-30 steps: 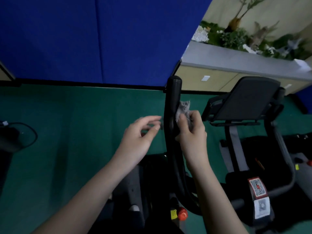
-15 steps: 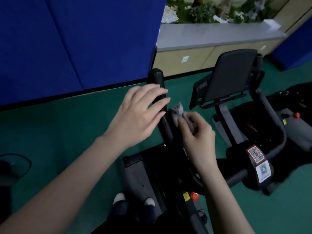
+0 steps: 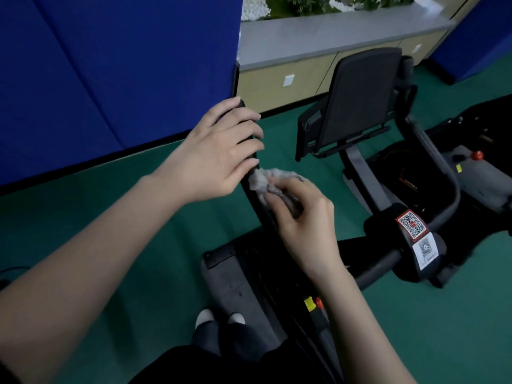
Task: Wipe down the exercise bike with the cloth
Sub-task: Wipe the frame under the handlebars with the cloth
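Note:
A black exercise bike stands on the green floor in front of me. Its upright handlebar post rises at the centre. My left hand wraps its fingers over the top of that post. Just below it, my right hand grips a crumpled grey cloth and presses it against the post. The bike's seat backrest is to the right, and QR-code stickers sit on the frame.
A blue padded wall runs along the left and back. A grey-topped cabinet with plants stands behind the bike. My feet stand beside the grey base cover. Green floor lies open to the left.
My left hand has moved from hovering open beside the post to wrapping over its top. My right hand has stayed low on the post with the cloth. The view shifted left and down.

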Available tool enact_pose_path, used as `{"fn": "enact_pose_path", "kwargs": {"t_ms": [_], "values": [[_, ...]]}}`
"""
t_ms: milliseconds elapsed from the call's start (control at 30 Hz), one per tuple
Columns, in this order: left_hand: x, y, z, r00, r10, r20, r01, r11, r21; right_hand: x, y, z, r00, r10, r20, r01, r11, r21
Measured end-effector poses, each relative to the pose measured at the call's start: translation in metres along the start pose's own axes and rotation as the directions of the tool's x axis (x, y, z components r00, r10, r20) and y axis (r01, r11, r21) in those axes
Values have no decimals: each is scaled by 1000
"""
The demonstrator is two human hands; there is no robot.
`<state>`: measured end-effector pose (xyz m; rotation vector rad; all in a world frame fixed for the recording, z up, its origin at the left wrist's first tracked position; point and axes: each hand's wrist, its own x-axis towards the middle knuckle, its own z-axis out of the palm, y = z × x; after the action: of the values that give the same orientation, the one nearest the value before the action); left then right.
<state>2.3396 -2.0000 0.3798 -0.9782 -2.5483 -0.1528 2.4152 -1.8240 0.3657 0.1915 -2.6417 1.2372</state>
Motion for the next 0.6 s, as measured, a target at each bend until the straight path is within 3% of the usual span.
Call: {"fn": "enact_pose_path", "kwargs": {"t_ms": [233, 400, 600], "values": [[1, 7, 0, 999, -34, -6, 34, 999, 26, -14, 18, -17, 973, -170, 154, 162, 985, 63], [6, 14, 3, 998, -58, 17, 56, 994, 93, -3, 15, -7, 979, -161, 124, 154, 986, 65], [9, 21, 8, 998, -61, 3, 60, 990, 130, -15, 30, -30, 964, -166, 210, 139, 981, 138]]}}
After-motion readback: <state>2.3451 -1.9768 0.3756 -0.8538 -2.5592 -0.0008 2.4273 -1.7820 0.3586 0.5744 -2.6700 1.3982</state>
